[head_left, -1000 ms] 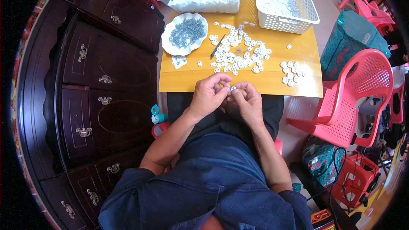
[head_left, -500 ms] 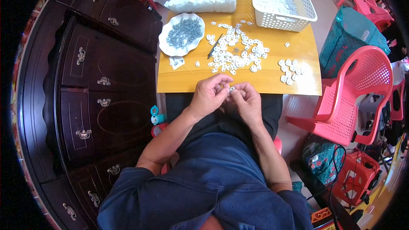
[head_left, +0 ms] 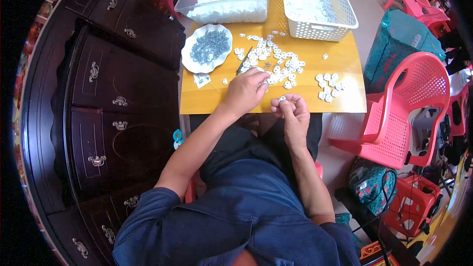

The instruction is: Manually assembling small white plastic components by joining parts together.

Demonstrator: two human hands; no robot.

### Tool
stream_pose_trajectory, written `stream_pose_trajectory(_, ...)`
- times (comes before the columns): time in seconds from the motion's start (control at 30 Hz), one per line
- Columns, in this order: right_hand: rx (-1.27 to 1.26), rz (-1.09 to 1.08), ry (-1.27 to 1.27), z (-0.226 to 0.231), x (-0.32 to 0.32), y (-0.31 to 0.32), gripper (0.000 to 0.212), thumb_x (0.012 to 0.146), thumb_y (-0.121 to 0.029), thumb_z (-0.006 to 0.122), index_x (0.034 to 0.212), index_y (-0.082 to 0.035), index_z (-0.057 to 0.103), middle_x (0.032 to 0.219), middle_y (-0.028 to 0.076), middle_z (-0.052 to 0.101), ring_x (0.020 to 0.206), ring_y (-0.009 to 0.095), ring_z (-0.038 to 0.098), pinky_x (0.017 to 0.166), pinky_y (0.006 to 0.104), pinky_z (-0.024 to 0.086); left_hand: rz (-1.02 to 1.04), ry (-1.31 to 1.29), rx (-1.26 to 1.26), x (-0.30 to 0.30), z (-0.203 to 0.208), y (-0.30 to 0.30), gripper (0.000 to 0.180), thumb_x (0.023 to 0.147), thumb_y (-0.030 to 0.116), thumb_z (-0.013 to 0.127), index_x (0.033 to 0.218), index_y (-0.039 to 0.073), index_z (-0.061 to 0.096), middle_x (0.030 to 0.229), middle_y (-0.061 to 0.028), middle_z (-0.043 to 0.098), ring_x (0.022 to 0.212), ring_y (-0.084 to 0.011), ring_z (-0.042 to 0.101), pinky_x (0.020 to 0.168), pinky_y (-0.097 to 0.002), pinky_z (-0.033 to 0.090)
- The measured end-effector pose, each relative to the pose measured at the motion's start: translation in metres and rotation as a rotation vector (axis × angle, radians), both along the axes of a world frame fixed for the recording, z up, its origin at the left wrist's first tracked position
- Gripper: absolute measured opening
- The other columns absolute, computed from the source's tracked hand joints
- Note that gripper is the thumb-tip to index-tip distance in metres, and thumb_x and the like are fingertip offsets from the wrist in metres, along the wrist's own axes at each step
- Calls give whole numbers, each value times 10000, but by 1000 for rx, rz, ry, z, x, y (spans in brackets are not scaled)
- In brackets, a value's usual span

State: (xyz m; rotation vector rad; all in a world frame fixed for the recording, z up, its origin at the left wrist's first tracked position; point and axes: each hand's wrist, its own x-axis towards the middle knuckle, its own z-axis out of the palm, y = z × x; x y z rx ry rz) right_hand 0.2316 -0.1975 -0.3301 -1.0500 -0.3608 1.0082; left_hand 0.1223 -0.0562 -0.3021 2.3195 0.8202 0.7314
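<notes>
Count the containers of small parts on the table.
3: the clear plastic bin at far left, the white perforated basket at far right, and the white scalloped dish on the left, nearer the person. None seems hidden.

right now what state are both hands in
Left hand: partly curled by white pieces; can't tell if holding one.
Right hand: closed on a small white piece.

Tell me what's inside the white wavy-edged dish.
The dish holds a loose heap of small, dark grey pieces. The heap covers most of the bottom, so whatever lies underneath cannot be seen.
</notes>
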Motion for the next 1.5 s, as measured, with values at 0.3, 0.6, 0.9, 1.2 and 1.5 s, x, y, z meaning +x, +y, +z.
stream_pose_trajectory(0.3, 12, 8, -27, -6, 4, 0, 198, 1027, -117, 586, 1208, -37, 591, 999, 106, 740, 827, 134, 693, 742, 240, 525, 31, 143, 144, 13, -5, 4, 176, 873, 159, 710, 1027, 82, 745, 977, -95, 701, 860, -314, 694, 750, -405, 555)
stream_pose_trajectory(0.6, -22, -2, -31, -3, 2, 1, 176, 1027, -108, 569, 1188, -39, 588, 997, 111, 735, 827, 140, 691, 742, 247, 529, -9, -79, -108, 0, 1, 0, 153, 914, 75, 677, 1046, 34, 743, 900, -88, 744, 671, -148, 677, 618, -287, 534)
stream_pose_trajectory(0.9, -48, 35, -25, 2, -3, 2, 146, 1028, -120, 574, 1147, -40, 597, 1004, 105, 734, 832, 136, 686, 742, 246, 524, 37, -491, -835, -27, -1, -22, 181, 938, 35, 650, 1098, -15, 718, 908, -64, 737, 679, -73, 646, 604, -208, 530)
stream_pose_trajectory(1.2, -27, 94, -69, -2, -6, 1, 150, 1026, -123, 582, 1136, -26, 612, 991, 96, 735, 840, 131, 691, 762, 243, 526, -26, -330, -690, -35, -2, -27, 244, 948, 33, 630, 1174, 8, 719, 899, -20, 709, 657, -25, 555, 625, -186, 487)
stream_pose_trajectory(1.5, -7, 145, -123, -3, -9, -1, 190, 1034, -135, 587, 1173, -7, 606, 976, 70, 720, 849, 123, 698, 764, 229, 529, -155, -321, -651, -38, 5, -30, 212, 948, -6, 610, 1150, -35, 668, 903, -73, 746, 802, -90, 723, 695, -235, 565)
